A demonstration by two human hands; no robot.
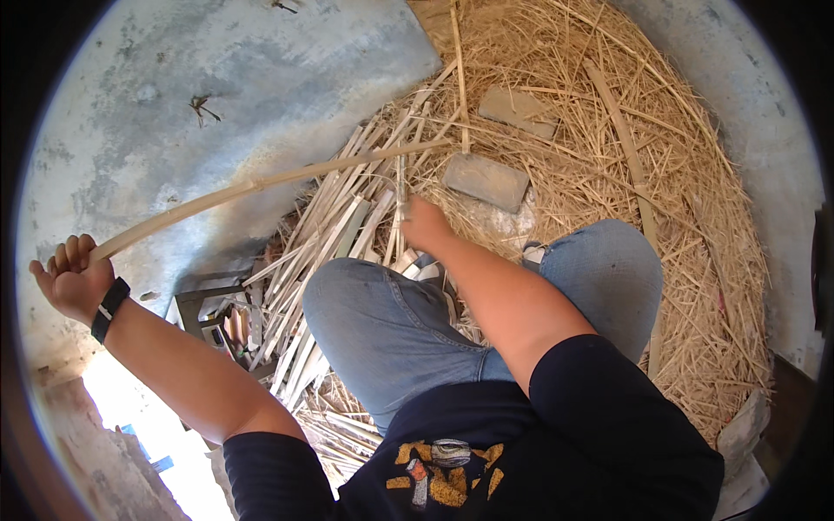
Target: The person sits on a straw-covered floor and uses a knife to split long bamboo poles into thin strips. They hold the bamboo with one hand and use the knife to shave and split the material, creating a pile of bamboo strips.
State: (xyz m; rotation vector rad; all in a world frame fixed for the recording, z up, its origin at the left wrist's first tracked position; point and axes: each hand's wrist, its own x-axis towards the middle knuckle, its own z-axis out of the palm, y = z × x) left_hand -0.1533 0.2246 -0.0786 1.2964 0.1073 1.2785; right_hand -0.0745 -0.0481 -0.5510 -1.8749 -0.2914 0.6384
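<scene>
A long, curved bamboo strip (252, 186) reaches from the far left to a heap of cut strips in the middle. My left hand (74, 276), wearing a black wristband, is closed round its left end. The strip's other end lies near a grey brick, beyond my right hand. My right hand (424, 226) is a fist in front of my knees. A narrow, straight, pale-grey piece (401, 184) sticks up from beside that fist and crosses the bamboo strip. Whether it is a blade or another slat I cannot tell, and the grip on it is partly hidden.
Split bamboo slats (326, 217) are piled left of my knees, beside a dark metal frame (204, 300). Two bricks, one nearer (486, 181) and one farther (519, 111), lie among straw-like shavings (704, 260). A stained wall (261, 78) stands on the left.
</scene>
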